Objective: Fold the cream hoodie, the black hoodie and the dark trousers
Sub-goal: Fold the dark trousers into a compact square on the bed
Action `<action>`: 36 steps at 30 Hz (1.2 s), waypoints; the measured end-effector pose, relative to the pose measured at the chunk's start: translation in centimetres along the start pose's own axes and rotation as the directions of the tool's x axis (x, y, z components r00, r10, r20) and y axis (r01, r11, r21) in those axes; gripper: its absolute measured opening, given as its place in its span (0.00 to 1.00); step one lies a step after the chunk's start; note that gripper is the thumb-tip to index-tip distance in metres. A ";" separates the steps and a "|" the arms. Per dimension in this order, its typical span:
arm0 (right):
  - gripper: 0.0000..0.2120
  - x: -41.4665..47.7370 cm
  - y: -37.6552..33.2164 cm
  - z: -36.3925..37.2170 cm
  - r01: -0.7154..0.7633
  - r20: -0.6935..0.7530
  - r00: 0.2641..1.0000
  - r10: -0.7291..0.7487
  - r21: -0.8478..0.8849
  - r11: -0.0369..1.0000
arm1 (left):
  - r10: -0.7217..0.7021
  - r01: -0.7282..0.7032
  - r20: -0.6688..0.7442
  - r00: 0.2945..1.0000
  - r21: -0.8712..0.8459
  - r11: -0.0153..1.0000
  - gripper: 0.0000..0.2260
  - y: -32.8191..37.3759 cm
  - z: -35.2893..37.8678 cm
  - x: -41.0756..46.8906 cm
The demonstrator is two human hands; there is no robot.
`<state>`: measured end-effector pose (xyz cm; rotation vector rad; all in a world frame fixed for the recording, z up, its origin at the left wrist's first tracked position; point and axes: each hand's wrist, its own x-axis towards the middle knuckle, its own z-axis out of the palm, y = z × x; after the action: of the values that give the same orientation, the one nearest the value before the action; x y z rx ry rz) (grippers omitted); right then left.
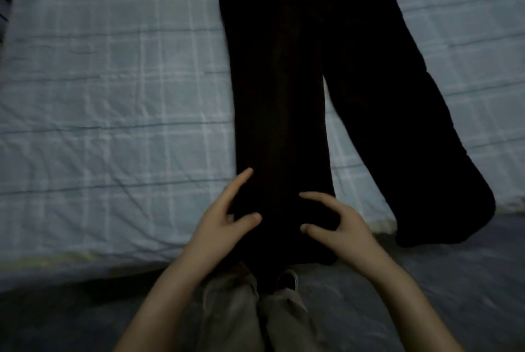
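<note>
Past our khaki legs (pixel 264 320), our left hand (pixel 224 221) and right hand (pixel 343 226) sit fingers apart, clamped on nothing, at one hem of the dark trousers (pixel 284 96) on the bed's (pixel 113 96) near edge; we fear the overhanging hem may slip off, and the splayed legs fold crooked.

dark trousers (pixel 284 81) spread mid-bed, bedsheet (pixel 113 96) free left
</note>
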<state>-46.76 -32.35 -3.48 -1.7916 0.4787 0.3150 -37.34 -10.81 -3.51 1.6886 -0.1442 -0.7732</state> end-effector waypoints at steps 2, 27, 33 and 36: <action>0.21 -0.9 -0.5 -1.6 -0.042 0.003 0.999 0.043 0.277 0.960 | -0.057 0.039 -0.086 0.995 -0.197 0.980 0.26 0.8 -1.2 -0.8; 0.26 -1.7 4.8 3.2 0.052 -0.355 0.892 -0.279 -0.533 0.844 | 0.363 -0.123 -0.062 0.930 0.876 0.466 0.26 -4.1 0.9 -2.6; 0.26 12.3 2.8 3.8 0.075 -0.252 0.884 -0.394 -0.755 0.651 | 0.378 -0.179 0.064 0.924 0.943 0.279 0.27 -4.6 1.2 12.1; 0.27 13.6 5.9 2.7 -0.004 -0.233 0.920 -0.315 -0.809 0.588 | 0.314 -0.151 0.074 0.947 0.962 0.228 0.29 -8.1 -0.8 13.3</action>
<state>-37.49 -33.14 -15.36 -2.8104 0.4498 0.0560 -29.07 -14.36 -16.25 2.8128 -0.9490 -0.2531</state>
